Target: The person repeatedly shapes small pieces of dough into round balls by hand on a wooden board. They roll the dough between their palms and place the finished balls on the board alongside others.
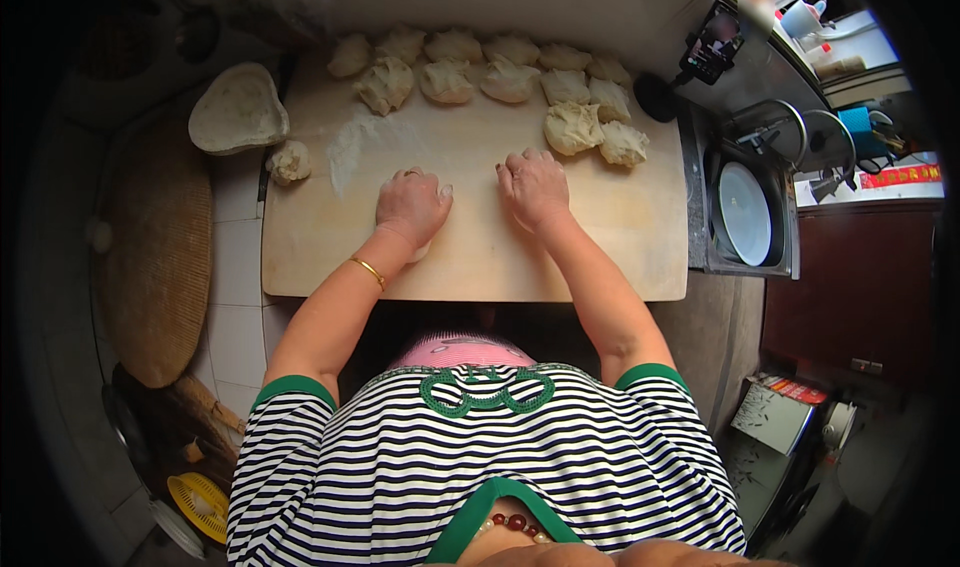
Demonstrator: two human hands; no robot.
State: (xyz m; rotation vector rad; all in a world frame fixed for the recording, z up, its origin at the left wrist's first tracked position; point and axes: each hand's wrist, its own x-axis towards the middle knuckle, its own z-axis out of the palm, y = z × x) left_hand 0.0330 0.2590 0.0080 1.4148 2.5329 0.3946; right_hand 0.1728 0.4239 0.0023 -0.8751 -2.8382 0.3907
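Observation:
My left hand [414, 205] is curled low over the wooden board [480, 267], left of its middle. A pale bit of dough [420, 253] shows beneath its wrist; the rest of what lies under that hand is hidden. My right hand [533, 187] rests on the board with bent fingers, and whether anything is under its palm cannot be seen. Just beyond it lies a larger dough lump [572, 127] beside another dough piece [624, 144]. Several dough pieces [447, 81] stand in rows along the far edge. Dry flour [352, 151] is spread beyond my left hand.
At the board's left edge are a small dough lump [289, 162] and a floury, rounded container [238, 109]. A phone on a stand [712, 46] is at the back right. Right of the board, a sink [785, 252] holds a pale basin [744, 213]. A woven mat [154, 259] leans left.

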